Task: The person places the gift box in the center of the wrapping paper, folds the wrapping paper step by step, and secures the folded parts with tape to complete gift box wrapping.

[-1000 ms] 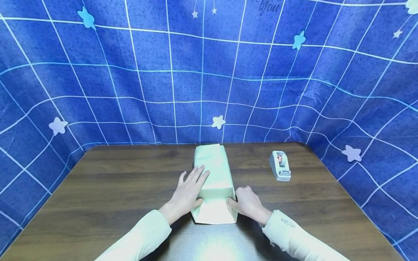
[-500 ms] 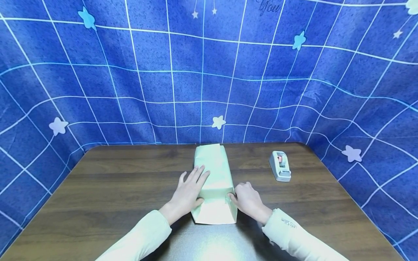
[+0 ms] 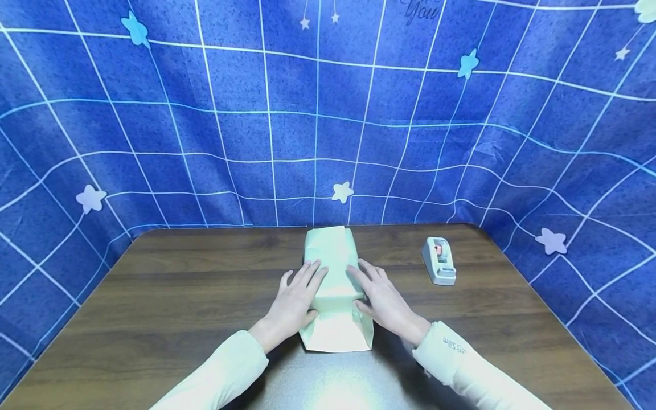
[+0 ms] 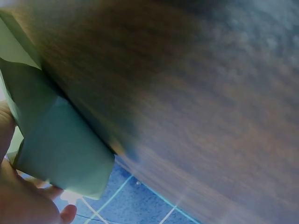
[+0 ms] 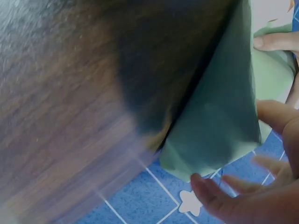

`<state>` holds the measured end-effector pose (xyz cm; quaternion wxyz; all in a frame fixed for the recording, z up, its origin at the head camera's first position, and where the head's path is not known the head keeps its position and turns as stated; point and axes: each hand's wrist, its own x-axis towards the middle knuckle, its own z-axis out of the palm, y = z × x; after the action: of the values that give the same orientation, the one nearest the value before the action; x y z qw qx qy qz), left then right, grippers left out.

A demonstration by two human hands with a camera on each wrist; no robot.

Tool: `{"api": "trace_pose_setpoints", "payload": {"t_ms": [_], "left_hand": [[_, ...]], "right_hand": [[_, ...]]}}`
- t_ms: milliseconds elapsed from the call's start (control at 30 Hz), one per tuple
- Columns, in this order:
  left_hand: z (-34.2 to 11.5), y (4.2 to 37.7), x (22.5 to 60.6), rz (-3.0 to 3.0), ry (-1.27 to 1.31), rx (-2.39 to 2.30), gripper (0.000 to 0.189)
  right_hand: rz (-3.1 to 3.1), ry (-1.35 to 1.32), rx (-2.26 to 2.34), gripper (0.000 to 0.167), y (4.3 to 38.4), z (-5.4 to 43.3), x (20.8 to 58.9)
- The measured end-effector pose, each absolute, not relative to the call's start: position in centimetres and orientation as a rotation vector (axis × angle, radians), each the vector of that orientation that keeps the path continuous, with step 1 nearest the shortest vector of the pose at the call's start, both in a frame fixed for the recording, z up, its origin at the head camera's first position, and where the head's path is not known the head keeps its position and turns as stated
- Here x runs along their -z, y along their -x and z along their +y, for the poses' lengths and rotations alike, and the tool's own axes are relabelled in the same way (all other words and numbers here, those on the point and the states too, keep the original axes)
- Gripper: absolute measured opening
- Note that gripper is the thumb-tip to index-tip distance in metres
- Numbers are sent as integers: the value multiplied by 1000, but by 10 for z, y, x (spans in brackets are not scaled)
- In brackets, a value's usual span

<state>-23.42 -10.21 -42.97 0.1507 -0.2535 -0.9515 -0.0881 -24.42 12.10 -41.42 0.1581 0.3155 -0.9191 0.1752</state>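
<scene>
One brown, wood-grained table (image 3: 205, 273) stretched out before me to rounded far corners, with a bright glare (image 3: 338, 396) whitening the part closest to me. Behind it and down both sides hung a blue cloth (image 3: 230, 134), crossed by white and pale blue lines that waved where it rippled, with pale stars (image 3: 342, 192) scattered over it. The package (image 3: 335, 262), wrapped in pale green paper, lay lengthwise in the middle of the table, its far end close to the back edge and its flap (image 3: 335, 335) spread toward me. My left hand (image 3: 294, 302) rested along its left side, fingers straight and a little spread, thumb at the folded near end. My right hand (image 3: 384, 302) lay at the other side, fingers stretched out toward the top, thumb touching the near fold. Well to the right stood a tape dispenser (image 3: 439, 262).

My palms and the package's underside were hidden. At the top, the cloth's lettering (image 3: 421, 10) was faint, and my sleeves (image 3: 230, 364) ran out of sight below. From the left wrist, my hand was cut off at the edge and shadow darkened the wood; from the right wrist, some fingers were blurred, and the other hand showed only in part.
</scene>
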Motion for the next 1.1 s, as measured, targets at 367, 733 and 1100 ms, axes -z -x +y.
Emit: {"api": "trace_pose_setpoints", "payload": {"t_ms": [367, 733, 1100], "left_hand": [[-103, 227, 431, -2806, 456, 398, 99], [-99, 212, 422, -3016, 152, 161, 41], [-100, 203, 420, -3089, 165, 128, 48]], "right_hand": [[-2620, -1041, -419, 60, 246, 122, 416], [-2622, -1033, -442, 59, 246, 121, 413], [-2593, -1030, -446, 59, 244, 118, 413]]}}
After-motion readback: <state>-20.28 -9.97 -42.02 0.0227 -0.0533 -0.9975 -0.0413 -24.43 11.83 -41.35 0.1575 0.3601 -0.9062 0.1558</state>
